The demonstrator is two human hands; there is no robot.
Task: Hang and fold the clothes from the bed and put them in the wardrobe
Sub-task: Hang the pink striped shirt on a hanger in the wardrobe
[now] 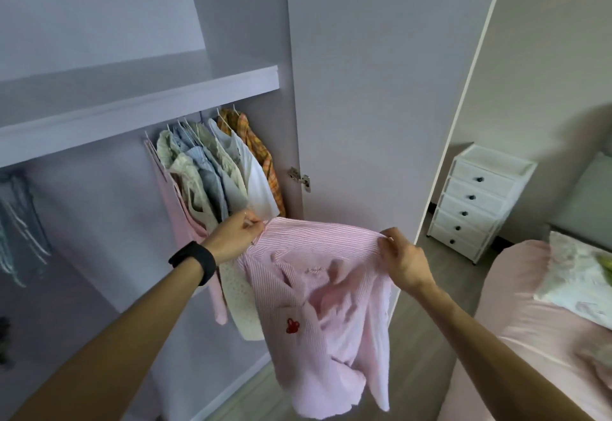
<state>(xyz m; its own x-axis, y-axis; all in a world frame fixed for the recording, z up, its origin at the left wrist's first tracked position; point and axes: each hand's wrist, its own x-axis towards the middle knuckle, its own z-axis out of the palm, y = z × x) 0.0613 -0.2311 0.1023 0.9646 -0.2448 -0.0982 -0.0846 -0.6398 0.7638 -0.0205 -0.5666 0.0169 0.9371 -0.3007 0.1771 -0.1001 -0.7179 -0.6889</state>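
Shirt: the pink striped shirt was held up in the air in front of the open wardrobe, below and just right of the hung clothes. Its top edge was stretched between both hands and the rest hung crumpled towards the floor.
Emblem: a small red emblem showed on the shirt's front.
Left hand: the left hand had its fingers curled, with thumb and forefinger pinching the shirt's top edge at one end.
Right hand: the right hand had its fingers curled over and gripped the other end of that edge.
Band: a black band sat on the left wrist.
Wardrobe: a shelf ran above the hung clothes, which were a tight row of garments on hangers at the right end, beside the hinge.
Door: the door stood open behind the shirt.
Far left: more garments hung there, too blurred to tell apart.
Bed: the bed, with a pink cover, lay to the right with pale cloths on it.
Drawers: the white drawers with dark knobs stood past the door, near the bed.
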